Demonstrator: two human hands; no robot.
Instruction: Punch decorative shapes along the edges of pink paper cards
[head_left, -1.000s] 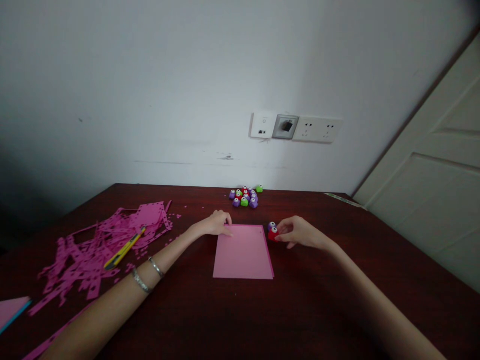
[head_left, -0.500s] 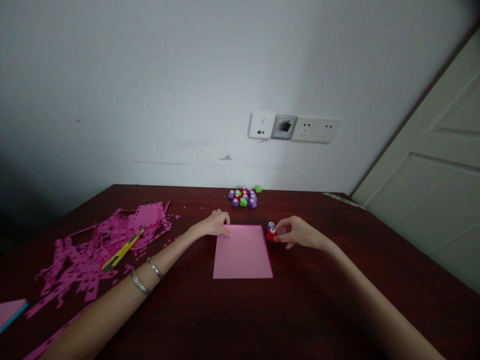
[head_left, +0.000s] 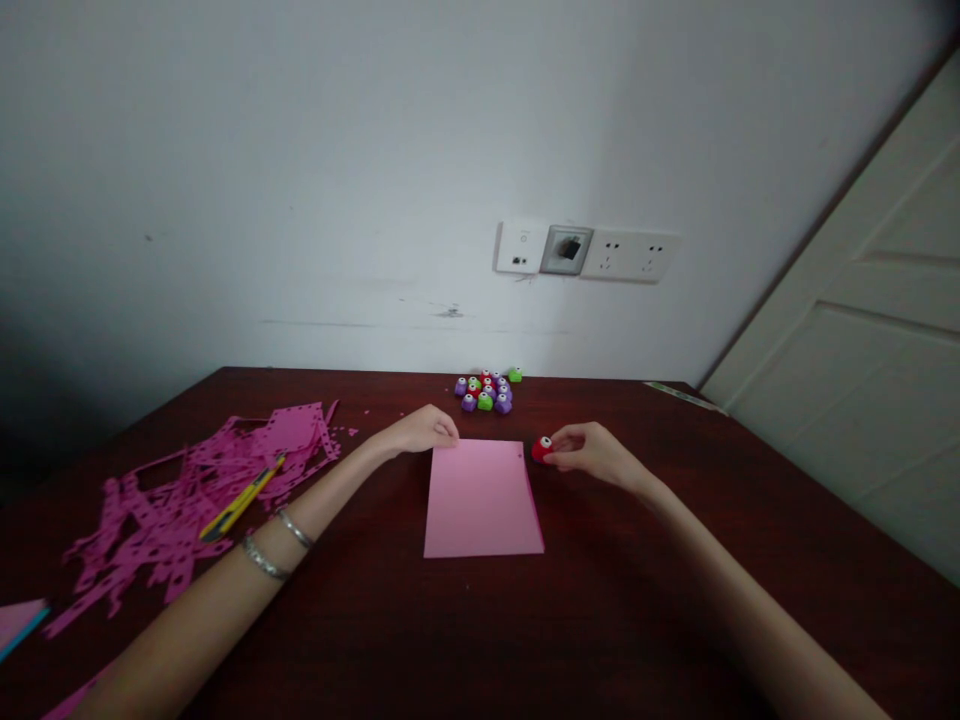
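A pink sheet of paper (head_left: 484, 505), seemingly more than one layer, lies flat on the dark wooden table, with a small dark mark or hole near its far right corner. At its far left corner my left hand (head_left: 424, 430) is closed, fingertips pinching the edge. Just right of the far right corner, my right hand (head_left: 589, 452) grips a small red craft punch (head_left: 541, 449) with a white round top, between thumb and fingers. The punch is beside the paper, apart from it. Its underside is hidden.
Several purple, green and red craft punches (head_left: 486, 392) cluster at the back near the wall. Pink punched paper scraps (head_left: 165, 510) spread at left, a yellow utility knife (head_left: 244, 498) on them. A ruler-like strip (head_left: 684, 396) lies back right.
My right hand and the red punch have moved slightly away from me; the purple punch beside it no longer shows. My left hand's fingers have drawn in to the paper's far left corner.
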